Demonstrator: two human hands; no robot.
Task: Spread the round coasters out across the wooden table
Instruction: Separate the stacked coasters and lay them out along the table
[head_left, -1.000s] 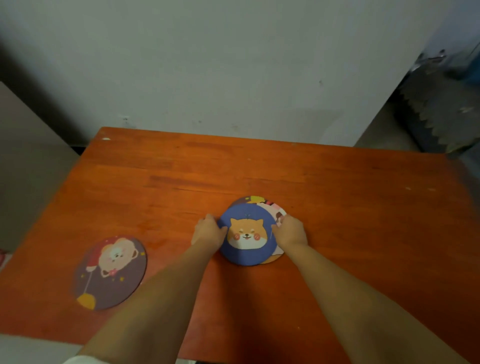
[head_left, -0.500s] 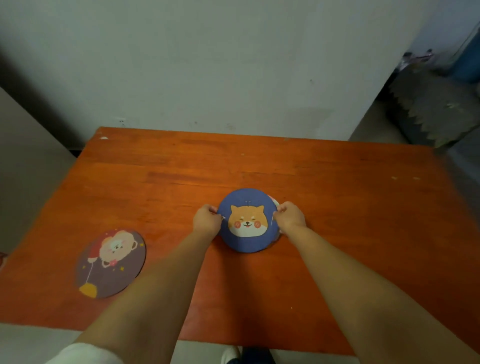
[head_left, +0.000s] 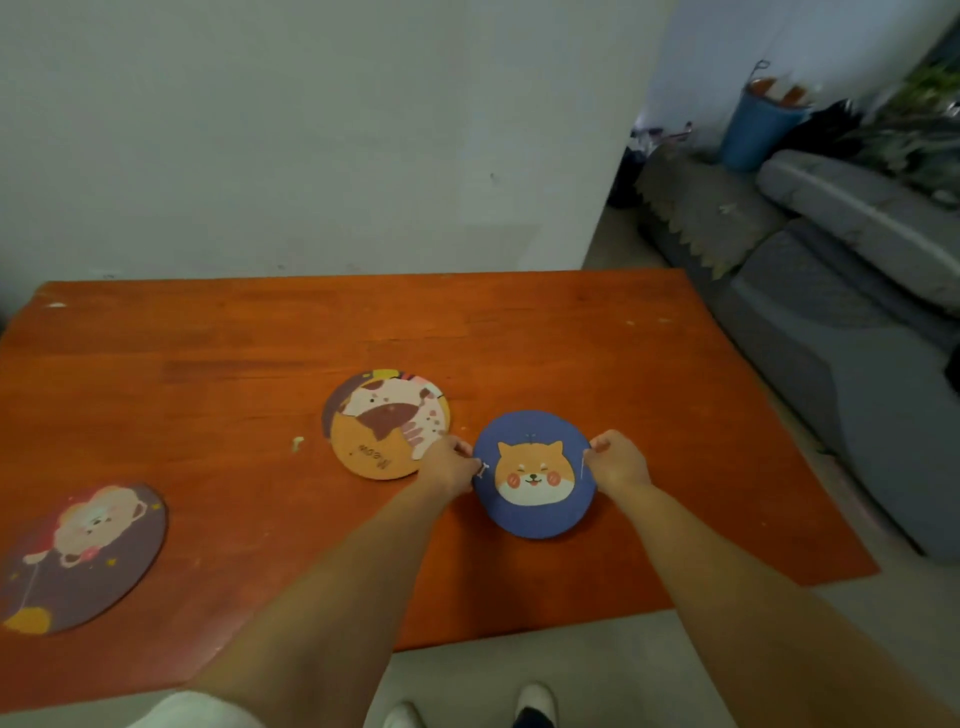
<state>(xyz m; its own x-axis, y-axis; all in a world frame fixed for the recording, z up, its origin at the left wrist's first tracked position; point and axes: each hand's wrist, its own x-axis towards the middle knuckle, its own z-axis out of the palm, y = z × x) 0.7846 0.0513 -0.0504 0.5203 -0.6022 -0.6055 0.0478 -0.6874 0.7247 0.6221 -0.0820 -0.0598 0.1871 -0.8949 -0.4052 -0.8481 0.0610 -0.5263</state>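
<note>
The orange wooden table (head_left: 571, 332) carries a brown bear coaster (head_left: 83, 556) near left and a small cat-print stack (head_left: 387, 423) mid-table. Just right of the stack, my left hand (head_left: 449, 467) and right hand (head_left: 618, 462) pinch opposite edges of the blue shiba coaster (head_left: 535, 475). It looks thin, light and slightly flexible, so I judge the rim the best hold.

Four coasters (head_left: 535, 475), one table (head_left: 623, 364).

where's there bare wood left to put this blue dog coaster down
The round blue dog coaster, pinched by the left hand and right hand, has bare orange wooden table to its right and along the far edge. Another gap lies between the dark brown bear coaster and the overlapping cat coaster stack. The middle is crowded.
</note>
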